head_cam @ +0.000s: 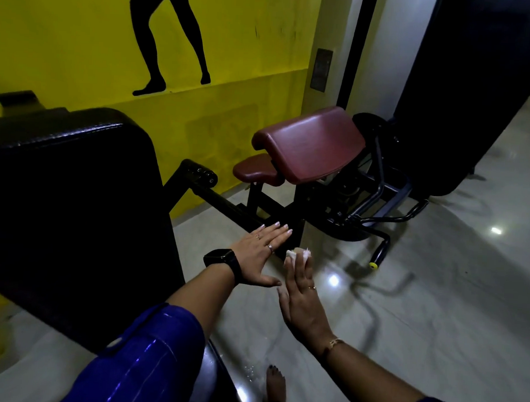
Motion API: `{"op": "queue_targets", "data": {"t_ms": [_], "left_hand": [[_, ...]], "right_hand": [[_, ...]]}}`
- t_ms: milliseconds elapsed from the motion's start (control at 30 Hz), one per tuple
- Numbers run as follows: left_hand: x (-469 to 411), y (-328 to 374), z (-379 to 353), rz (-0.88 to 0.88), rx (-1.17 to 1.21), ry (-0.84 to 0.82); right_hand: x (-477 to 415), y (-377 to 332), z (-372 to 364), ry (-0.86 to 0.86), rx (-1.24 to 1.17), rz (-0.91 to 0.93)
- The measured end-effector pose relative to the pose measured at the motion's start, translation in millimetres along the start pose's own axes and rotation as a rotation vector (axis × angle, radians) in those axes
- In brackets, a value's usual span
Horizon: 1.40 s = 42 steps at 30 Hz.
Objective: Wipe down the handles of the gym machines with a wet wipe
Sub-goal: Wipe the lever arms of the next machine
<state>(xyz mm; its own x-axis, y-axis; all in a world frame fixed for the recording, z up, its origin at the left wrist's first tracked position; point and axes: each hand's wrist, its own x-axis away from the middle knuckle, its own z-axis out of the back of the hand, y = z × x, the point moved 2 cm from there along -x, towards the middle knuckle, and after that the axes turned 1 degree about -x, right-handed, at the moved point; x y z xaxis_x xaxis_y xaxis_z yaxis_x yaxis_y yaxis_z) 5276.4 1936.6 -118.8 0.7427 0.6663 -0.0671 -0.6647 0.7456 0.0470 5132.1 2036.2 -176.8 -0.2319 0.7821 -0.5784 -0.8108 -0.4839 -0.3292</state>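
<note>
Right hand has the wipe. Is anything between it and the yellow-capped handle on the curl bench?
Nothing visible. Only bare floor shows between the wet wipe at the right hand's fingertips and the yellow-capped handle to its right. The left hand lies on the wipe's other side, fingers flat.

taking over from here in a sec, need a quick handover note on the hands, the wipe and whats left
Left hand: open, fingers straight, fingertips at the black metal frame bar of the low machine; contact unclear.
Right hand: holds the crumpled white wet wipe at its fingertips, close beside the left hand.
Done: this view does not show which handles are already wiped.
Left: the curved black handle with the yellow end cap, beyond the hands by the maroon padded bench, has no hand on it; probably wipe it next.
</note>
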Motion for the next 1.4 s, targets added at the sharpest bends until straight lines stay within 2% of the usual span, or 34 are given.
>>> {"op": "queue_targets", "data": {"t_ms": [67,167,233,267,400,533,600,733,800,933,1033,1067,1133,1267,1333,1400], "left_hand": [[0.0,0.3,-0.1,0.001,0.000,0.000],[0.2,1.3,2.2,0.002,-0.004,0.001],[0.3,2.5,3.7,0.010,-0.021,-0.012],[0.2,3.0,4.2,0.013,-0.033,-0.019],[1.4,5.0,4.5,0.022,-0.023,-0.008],[0.8,3.8,4.9,0.016,-0.042,-0.033],[0.1,1.2,6.2,0.018,-0.024,-0.037],[1.9,-4.2,6.3,0.094,-0.031,-0.038],[1.3,-5.9,5.7,0.130,-0.042,-0.030],[2.7,-17.4,7.3,0.279,-0.035,-0.018],[8.1,-26.0,9.9,0.308,-0.057,-0.071],[9.3,-27.5,10.5,0.305,-0.062,-0.084],[9.3,-29.0,9.8,0.298,-0.071,-0.093],[7.9,-30.7,8.6,0.307,-0.061,-0.095],[7.7,-31.0,9.0,0.309,-0.055,-0.099],[6.9,-32.4,8.2,0.307,-0.042,-0.097]], "right_hand": [[2.5,-3.7,-4.2,0.016,-0.164,-0.129],[-13.2,-11.0,1.0,0.121,-0.484,-0.425],[-27.9,-11.1,5.7,0.134,-0.536,-0.554],[-33.7,-10.3,8.0,0.130,-0.499,-0.550],[-34.3,-9.2,11.6,0.078,-0.196,-0.276],[-17.9,-1.9,11.7,0.056,-0.041,-0.086],[-29.2,3.7,15.6,0.026,0.061,-0.106],[-75.8,1.6,27.8,-0.205,0.115,-0.343],[-88.9,-2.1,25.8,-0.282,0.222,-0.323],[-79.8,-6.5,14.6,-0.318,0.551,-0.007],[-65.3,7.0,20.4,-0.197,0.564,0.286],[-63.4,11.4,23.8,-0.189,0.531,0.327],[-65.7,14.1,30.7,-0.232,0.439,0.216],[-98.2,7.0,37.0,-0.567,0.133,-0.361],[-113.4,2.1,37.5,-0.620,0.075,-0.402],[-119.1,0.8,36.9,-0.592,0.054,-0.369]]}}
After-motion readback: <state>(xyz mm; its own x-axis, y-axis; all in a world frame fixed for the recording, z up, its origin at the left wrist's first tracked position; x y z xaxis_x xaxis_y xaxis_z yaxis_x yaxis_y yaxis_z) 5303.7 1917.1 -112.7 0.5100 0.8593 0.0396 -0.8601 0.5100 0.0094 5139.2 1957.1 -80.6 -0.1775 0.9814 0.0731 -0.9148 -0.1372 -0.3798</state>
